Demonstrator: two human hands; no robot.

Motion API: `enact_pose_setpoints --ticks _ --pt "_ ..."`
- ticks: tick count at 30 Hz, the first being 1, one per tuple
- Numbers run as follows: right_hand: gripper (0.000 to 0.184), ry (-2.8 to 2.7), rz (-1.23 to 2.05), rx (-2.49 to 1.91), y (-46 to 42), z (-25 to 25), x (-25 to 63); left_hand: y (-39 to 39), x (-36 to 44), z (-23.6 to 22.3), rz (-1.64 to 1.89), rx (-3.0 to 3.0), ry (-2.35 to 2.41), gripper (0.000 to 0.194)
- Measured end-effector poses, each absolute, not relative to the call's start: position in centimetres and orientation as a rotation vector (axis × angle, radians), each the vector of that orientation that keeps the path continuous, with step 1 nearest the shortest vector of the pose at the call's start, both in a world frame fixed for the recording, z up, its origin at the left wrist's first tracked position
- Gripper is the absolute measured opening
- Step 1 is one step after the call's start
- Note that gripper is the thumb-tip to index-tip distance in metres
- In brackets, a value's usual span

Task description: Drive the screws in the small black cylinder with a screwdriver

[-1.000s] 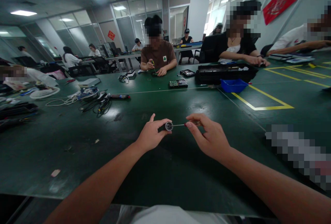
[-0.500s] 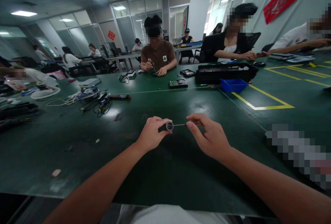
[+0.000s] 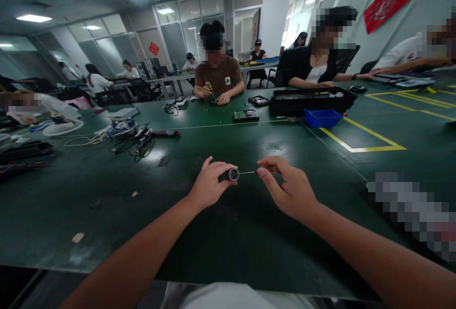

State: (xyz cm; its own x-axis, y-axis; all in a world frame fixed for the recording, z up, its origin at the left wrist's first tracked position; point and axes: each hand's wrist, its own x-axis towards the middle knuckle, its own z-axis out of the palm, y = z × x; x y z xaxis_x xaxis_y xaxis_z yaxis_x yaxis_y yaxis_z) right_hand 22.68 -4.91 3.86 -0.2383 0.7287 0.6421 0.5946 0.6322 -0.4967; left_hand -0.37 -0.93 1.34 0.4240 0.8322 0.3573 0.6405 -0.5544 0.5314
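My left hand (image 3: 209,186) pinches a small round silvery cylinder (image 3: 233,174) between thumb and fingers, just above the green table (image 3: 221,233). A thin metal shaft of a small tool (image 3: 249,172) points into the cylinder's end. My right hand (image 3: 287,188) grips that tool by its handle, fingers closed round it. The two hands are a short gap apart, in the middle of the view.
Cables and tools (image 3: 135,140) lie at the left. A circuit board (image 3: 245,115), a black tray (image 3: 310,100) and a blue bin (image 3: 321,118) sit further back. Yellow tape lines (image 3: 359,147) mark the table's right side. Other people sit working across the table.
My left index finger has lifted slightly again off the cylinder; otherwise both hands stay in place. The person at the far right has shifted an arm.
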Motion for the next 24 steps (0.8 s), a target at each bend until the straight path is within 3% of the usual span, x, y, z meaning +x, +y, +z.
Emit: enact_pose_setpoints --ticks 24 --pt "0.019 -1.931 0.188 -1.067 -4.74 3.53 22.82 -0.86 -0.31 1.16 0.813 2.418 1.269 0.031"
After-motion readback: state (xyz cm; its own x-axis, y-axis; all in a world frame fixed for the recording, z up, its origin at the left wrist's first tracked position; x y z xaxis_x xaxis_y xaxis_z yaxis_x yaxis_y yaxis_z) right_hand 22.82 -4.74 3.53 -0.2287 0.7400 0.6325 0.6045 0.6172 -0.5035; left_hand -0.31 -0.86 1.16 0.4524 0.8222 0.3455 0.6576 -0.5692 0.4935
